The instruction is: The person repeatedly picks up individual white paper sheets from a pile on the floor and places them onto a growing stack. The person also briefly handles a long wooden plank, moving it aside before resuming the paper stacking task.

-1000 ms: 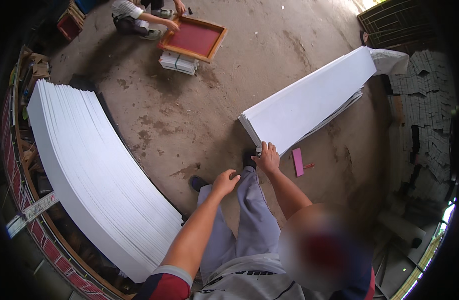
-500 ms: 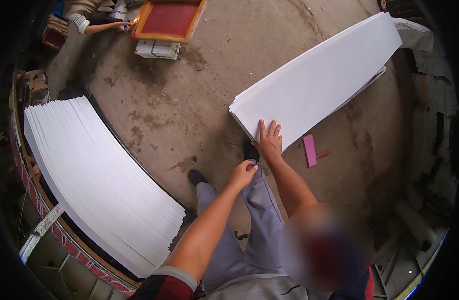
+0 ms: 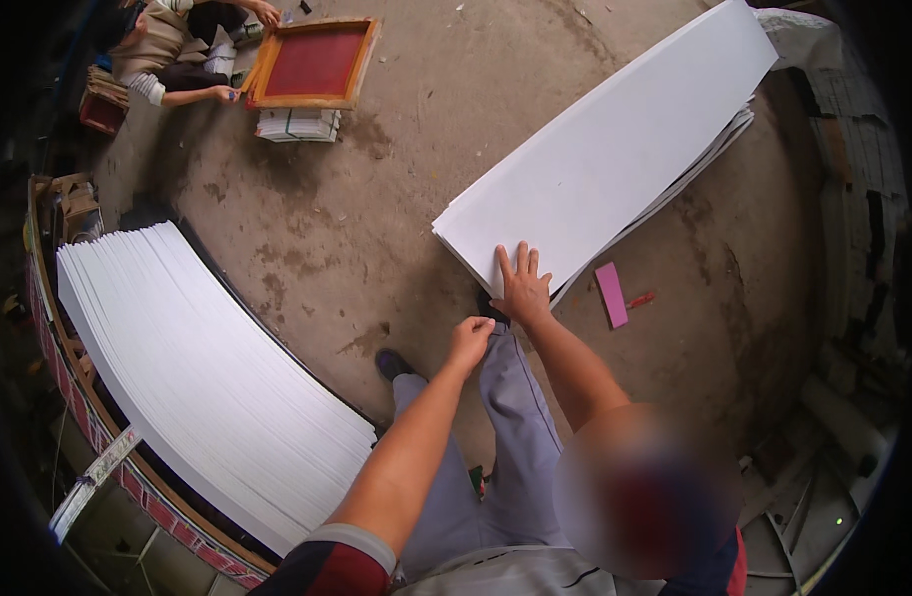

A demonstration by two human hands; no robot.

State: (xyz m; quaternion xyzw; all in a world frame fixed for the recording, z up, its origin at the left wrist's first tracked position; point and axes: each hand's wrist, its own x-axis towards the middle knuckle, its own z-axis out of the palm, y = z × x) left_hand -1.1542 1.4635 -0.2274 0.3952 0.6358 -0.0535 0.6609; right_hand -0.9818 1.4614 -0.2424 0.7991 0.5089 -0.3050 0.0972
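A long stack of large white sheets (image 3: 615, 149) lies at the right and runs away from me to the far right. On its near end my right hand (image 3: 525, 290) rests flat with the fingers spread. My left hand (image 3: 471, 343) is closed just left of it, in front of my trouser leg and dark shoe, below the stack's near corner. What its fingers pinch, if anything, cannot be made out. Along the stack's right side, lower sheets stick out unevenly. A pink flat block (image 3: 611, 295) with a small red tool (image 3: 641, 299) beside it lies on the floor to the right.
Another big pile of white sheets (image 3: 217, 368) fills the left side. At the far left a co-worker (image 3: 168, 50) has both hands by a wooden frame with a red panel (image 3: 319, 60), above a bundle of white sheets (image 3: 299, 125). Dark clutter (image 3: 853, 368) lines the right edge.
The view has shifted slightly, bringing more of the co-worker into sight, with both hands now at the frame. My hands appear a little farther left, and the right fingers are spread wider.
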